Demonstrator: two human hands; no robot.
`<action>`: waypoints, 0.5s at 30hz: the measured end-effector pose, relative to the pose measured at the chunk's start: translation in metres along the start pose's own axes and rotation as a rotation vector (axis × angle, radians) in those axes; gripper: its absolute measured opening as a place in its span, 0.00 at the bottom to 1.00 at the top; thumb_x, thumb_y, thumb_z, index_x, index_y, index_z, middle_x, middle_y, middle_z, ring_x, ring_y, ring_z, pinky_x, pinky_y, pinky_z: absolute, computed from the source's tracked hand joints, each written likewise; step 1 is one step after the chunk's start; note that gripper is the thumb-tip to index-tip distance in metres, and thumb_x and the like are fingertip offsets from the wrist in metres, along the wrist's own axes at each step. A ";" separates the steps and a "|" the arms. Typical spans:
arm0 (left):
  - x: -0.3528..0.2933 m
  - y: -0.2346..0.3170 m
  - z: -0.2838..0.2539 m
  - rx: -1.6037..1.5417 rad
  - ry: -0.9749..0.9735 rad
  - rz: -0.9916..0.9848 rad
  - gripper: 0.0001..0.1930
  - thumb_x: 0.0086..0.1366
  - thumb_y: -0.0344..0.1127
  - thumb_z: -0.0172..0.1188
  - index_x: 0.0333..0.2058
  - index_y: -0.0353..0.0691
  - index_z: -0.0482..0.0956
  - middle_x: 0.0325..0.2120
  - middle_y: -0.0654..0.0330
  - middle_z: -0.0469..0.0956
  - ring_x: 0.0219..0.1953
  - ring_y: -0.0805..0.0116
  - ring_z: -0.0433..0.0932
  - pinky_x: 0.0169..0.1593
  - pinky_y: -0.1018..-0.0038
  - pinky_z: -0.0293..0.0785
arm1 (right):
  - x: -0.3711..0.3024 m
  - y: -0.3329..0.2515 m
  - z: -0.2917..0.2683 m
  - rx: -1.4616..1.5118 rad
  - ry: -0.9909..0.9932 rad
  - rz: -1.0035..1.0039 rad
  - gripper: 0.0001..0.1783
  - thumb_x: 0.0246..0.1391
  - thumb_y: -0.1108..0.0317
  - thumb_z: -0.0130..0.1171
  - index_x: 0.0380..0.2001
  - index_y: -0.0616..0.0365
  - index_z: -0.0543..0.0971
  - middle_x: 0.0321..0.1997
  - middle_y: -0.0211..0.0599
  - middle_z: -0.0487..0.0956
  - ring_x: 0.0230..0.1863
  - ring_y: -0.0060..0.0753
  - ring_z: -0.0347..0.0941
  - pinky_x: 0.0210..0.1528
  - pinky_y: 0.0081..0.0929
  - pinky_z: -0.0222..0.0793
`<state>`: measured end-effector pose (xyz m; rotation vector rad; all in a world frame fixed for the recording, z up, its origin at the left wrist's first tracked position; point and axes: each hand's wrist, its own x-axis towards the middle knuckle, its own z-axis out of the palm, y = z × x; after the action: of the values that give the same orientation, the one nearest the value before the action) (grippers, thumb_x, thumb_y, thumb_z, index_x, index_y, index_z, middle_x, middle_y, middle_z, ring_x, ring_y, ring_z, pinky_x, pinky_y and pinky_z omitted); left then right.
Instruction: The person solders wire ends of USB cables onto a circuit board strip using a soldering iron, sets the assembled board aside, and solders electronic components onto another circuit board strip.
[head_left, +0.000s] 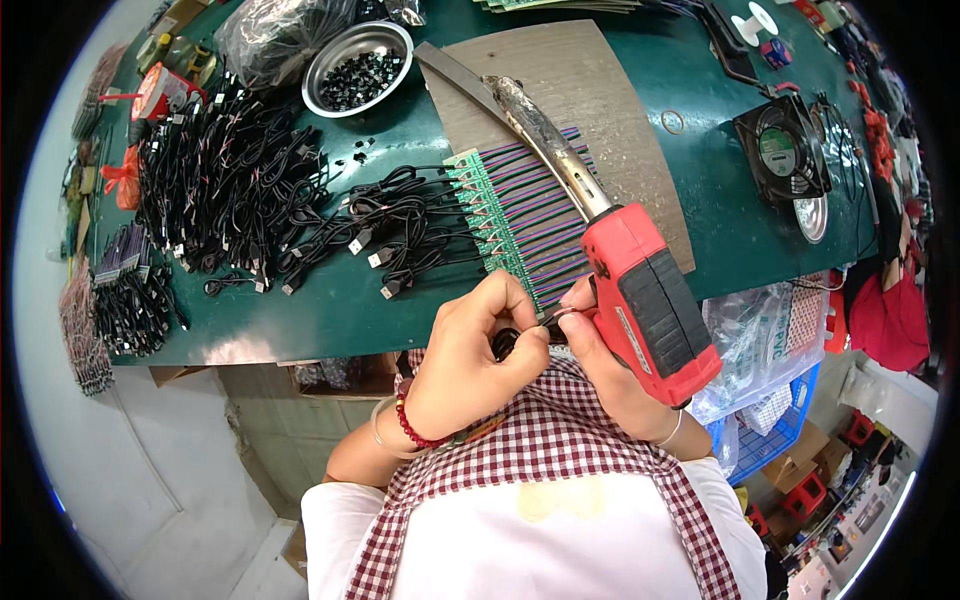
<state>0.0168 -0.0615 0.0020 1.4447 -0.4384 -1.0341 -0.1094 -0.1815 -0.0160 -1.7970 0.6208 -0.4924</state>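
Note:
My left hand (470, 350) is closed in a pinch on the end of a black USB cable, its dark loop (504, 343) showing behind the fingers. Wrapped in my right hand (622, 388) is a red and black soldering gun (652, 300), its long metal barrel pointing up and left. The right thumb and fingertip also meet at the thin wire end beside my left fingertips. Just beyond both hands lies a green circuit board panel (490, 225). Multicoloured wires (545, 235) run to its right, and black USB cables (400, 225) run to its left.
A brown board (640, 150) lies under the panel. Toward the left are a large heap of black cables (220, 180) and a metal bowl (391, 48) of small black parts. A small fan (780, 150) stands at the right. Blue basket (790, 420) below the table edge.

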 end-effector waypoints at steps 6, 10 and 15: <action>0.004 0.000 -0.002 0.111 -0.003 0.151 0.06 0.55 0.22 0.59 0.29 0.33 0.70 0.23 0.62 0.71 0.25 0.77 0.71 0.31 0.79 0.69 | 0.013 -0.011 -0.012 0.053 -0.226 -0.017 0.21 0.52 0.78 0.60 0.49 0.63 0.66 0.36 0.37 0.76 0.34 0.28 0.76 0.41 0.24 0.72; 0.005 0.002 -0.002 0.206 -0.091 0.287 0.04 0.56 0.23 0.60 0.28 0.34 0.72 0.24 0.63 0.71 0.27 0.77 0.71 0.32 0.79 0.68 | 0.018 -0.026 -0.010 0.835 -0.018 0.340 0.23 0.51 0.81 0.59 0.49 0.62 0.65 0.33 0.37 0.75 0.34 0.30 0.74 0.40 0.31 0.72; 0.005 -0.007 -0.005 0.050 -0.093 0.160 0.04 0.58 0.25 0.59 0.28 0.35 0.72 0.26 0.65 0.71 0.28 0.80 0.69 0.32 0.82 0.65 | 0.020 -0.018 -0.014 0.723 0.013 0.252 0.20 0.52 0.81 0.59 0.49 0.64 0.68 0.35 0.35 0.76 0.35 0.25 0.73 0.39 0.25 0.71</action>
<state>0.0212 -0.0610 -0.0071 1.3850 -0.6406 -0.9696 -0.0994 -0.2001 0.0059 -1.0188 0.5724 -0.4765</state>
